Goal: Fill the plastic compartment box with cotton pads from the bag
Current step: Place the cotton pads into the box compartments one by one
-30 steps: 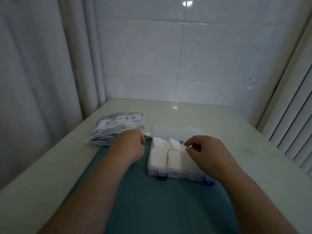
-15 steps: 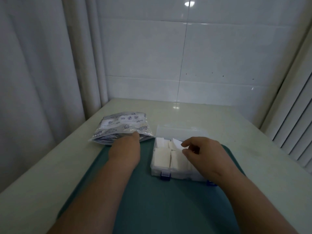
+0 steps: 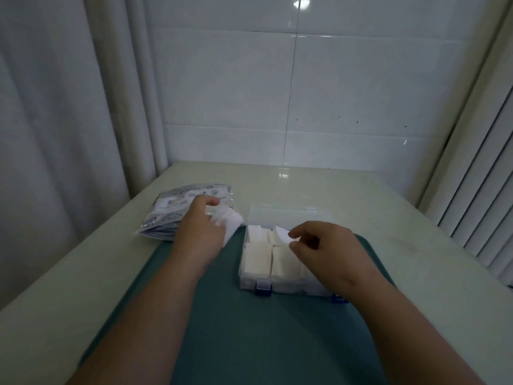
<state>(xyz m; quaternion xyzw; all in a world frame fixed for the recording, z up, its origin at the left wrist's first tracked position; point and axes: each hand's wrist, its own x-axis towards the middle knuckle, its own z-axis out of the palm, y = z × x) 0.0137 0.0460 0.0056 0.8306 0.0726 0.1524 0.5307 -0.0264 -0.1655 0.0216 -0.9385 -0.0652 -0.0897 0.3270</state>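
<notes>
Cotton pads (image 3: 229,223) pinched in left hand (image 3: 200,232) beside box (image 3: 280,262), ready for transfer; right hand (image 3: 323,250) fingers (image 3: 298,234) grasp tilted pad (image 3: 283,235), seating it.

hands (image 3: 200,234): bare, no rings | forearms (image 3: 155,315): bare, no sleeves | wrists: no watch

White cotton pads (image 3: 256,254) fill the clear box (image 3: 288,215) with dark blue latches (image 3: 263,287). It sits on a teal mat (image 3: 249,343). Left of the box, the bag (image 3: 177,209) is grey, printed with small blue round icons.
</notes>
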